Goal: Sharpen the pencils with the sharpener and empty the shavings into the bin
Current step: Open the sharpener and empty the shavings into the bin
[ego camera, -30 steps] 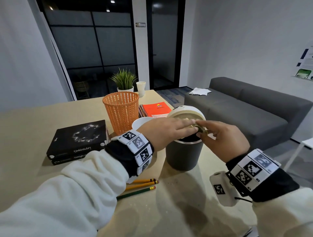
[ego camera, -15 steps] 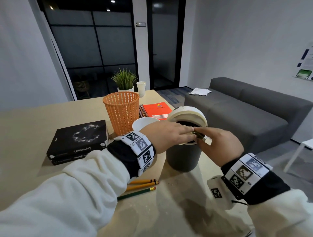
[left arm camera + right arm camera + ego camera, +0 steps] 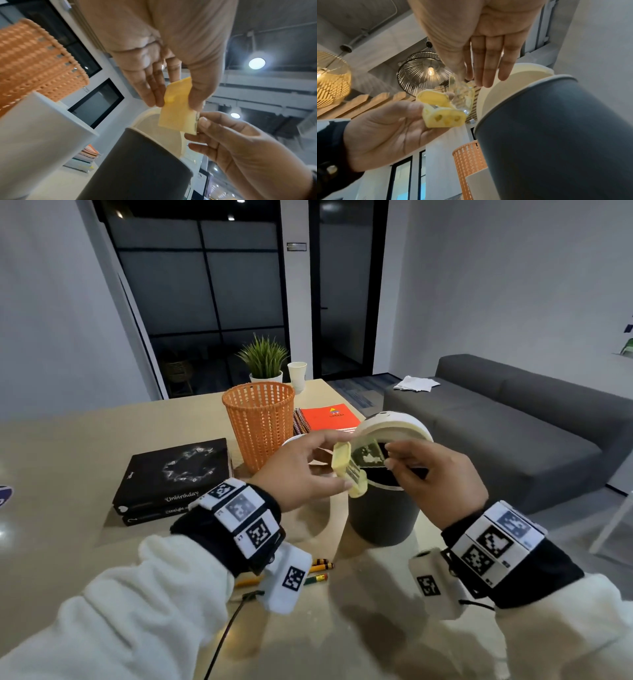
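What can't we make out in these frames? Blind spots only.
- Bin contents: head view, the inside is dark, partly behind the right hand.
- Shavings in the clear cover: right wrist view, blurred.
- Pencils: head view, tips hidden under the left wrist; sharpened or not is unknown.
- White cup: left wrist view, inside out of sight.

The head camera looked forward and down from above the counter, taking in both hands, the dark bin in front and a sofa far right. The left wrist camera sat close under its hand, facing up along the fingers toward the ceiling. The right wrist camera did likewise from the right. All three views shared the bin, the yellow sharpener and the orange basket.
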`<move>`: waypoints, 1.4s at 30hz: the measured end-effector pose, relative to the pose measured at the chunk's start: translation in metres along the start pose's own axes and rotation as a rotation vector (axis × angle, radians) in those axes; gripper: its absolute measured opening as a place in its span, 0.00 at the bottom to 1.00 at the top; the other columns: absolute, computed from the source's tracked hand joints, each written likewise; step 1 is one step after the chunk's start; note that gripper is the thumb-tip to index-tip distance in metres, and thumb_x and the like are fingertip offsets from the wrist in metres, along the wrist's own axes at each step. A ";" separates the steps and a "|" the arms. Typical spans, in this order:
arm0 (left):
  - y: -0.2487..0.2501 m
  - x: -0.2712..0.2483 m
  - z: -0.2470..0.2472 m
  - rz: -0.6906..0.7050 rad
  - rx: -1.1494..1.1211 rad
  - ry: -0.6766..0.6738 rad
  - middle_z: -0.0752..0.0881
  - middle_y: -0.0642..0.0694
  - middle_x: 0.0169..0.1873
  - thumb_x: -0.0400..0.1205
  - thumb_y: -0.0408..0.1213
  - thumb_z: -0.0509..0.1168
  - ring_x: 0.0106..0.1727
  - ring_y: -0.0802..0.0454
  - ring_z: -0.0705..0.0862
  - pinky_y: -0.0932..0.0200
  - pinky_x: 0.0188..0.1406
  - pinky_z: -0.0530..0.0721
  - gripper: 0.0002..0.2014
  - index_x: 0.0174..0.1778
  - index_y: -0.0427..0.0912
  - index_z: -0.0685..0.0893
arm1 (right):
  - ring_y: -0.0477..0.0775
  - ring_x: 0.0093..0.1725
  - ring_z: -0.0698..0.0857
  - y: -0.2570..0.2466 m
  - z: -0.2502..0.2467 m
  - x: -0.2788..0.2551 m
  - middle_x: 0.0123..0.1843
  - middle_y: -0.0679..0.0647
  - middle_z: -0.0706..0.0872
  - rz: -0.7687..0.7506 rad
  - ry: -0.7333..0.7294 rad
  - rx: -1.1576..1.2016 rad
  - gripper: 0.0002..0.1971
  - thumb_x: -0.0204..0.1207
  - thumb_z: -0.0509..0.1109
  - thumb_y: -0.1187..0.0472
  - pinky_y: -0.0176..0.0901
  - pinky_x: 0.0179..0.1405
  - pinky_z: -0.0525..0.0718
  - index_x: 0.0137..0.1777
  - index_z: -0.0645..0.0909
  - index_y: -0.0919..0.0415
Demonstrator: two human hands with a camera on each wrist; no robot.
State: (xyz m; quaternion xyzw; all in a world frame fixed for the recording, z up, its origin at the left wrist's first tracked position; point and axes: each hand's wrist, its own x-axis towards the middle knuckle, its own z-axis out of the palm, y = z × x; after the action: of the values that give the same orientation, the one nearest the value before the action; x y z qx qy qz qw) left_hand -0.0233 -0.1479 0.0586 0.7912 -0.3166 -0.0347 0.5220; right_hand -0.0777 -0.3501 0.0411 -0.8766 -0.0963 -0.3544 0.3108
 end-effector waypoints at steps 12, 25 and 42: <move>-0.025 -0.031 -0.034 -0.021 -0.611 0.019 0.86 0.45 0.51 0.52 0.38 0.84 0.51 0.47 0.86 0.57 0.46 0.86 0.33 0.54 0.52 0.85 | 0.43 0.46 0.82 -0.045 0.011 0.000 0.47 0.47 0.87 -0.282 -0.194 0.092 0.18 0.70 0.69 0.47 0.42 0.44 0.84 0.56 0.84 0.55; -0.013 -0.051 -0.032 0.131 -0.552 -0.038 0.87 0.47 0.52 0.58 0.23 0.75 0.52 0.50 0.86 0.58 0.46 0.86 0.29 0.51 0.55 0.82 | 0.43 0.55 0.80 -0.057 0.012 -0.006 0.56 0.48 0.84 -0.356 -0.218 0.132 0.24 0.67 0.70 0.45 0.42 0.50 0.82 0.62 0.79 0.55; -0.017 -0.061 -0.037 -0.289 -0.566 -0.010 0.86 0.42 0.48 0.69 0.29 0.74 0.46 0.51 0.88 0.56 0.44 0.88 0.25 0.61 0.43 0.75 | 0.55 0.49 0.85 -0.061 0.045 -0.007 0.53 0.52 0.85 -0.407 -0.372 0.017 0.23 0.66 0.64 0.46 0.46 0.42 0.86 0.58 0.81 0.57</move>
State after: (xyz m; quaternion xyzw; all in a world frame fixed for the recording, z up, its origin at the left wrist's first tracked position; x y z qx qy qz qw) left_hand -0.0495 -0.0812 0.0440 0.6510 -0.1812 -0.1992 0.7097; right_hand -0.0813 -0.2740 0.0407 -0.8866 -0.3287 -0.2419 0.2176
